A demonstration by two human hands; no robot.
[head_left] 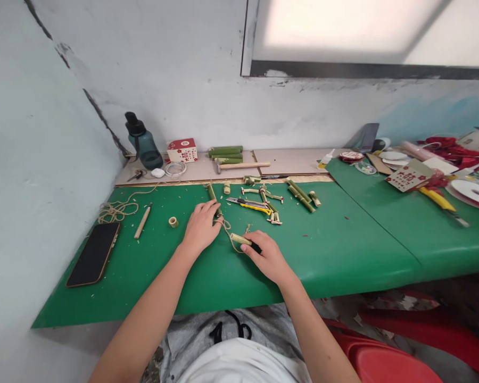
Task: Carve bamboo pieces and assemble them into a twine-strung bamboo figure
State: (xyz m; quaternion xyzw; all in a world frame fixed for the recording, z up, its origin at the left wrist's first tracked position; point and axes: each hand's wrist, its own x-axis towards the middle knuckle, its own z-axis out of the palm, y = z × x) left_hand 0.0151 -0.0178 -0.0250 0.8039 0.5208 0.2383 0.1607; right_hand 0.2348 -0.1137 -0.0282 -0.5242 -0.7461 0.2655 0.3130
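Note:
Fingers wrapped down over it, my left hand (203,223) holds a green bamboo piece (211,192) against the green table top (323,255). My right hand (264,251) grips a short pale bamboo tube (239,239) between thumb and fingers, a little nearer the front edge. A thin cord (229,234) loops on the table between the two hands. Beyond my right hand lie a yellow utility knife (252,206) and a jointed bamboo figure (263,195). A small bamboo ring (173,222) sits left of my left hand.
At the left lie a phone (93,254), a wooden stick (142,222) and coiled twine (117,211). Along the wall stand a water bottle (146,143), a small box (182,150) and a hammer (243,166). Ribbon spools (474,194) crowd the right.

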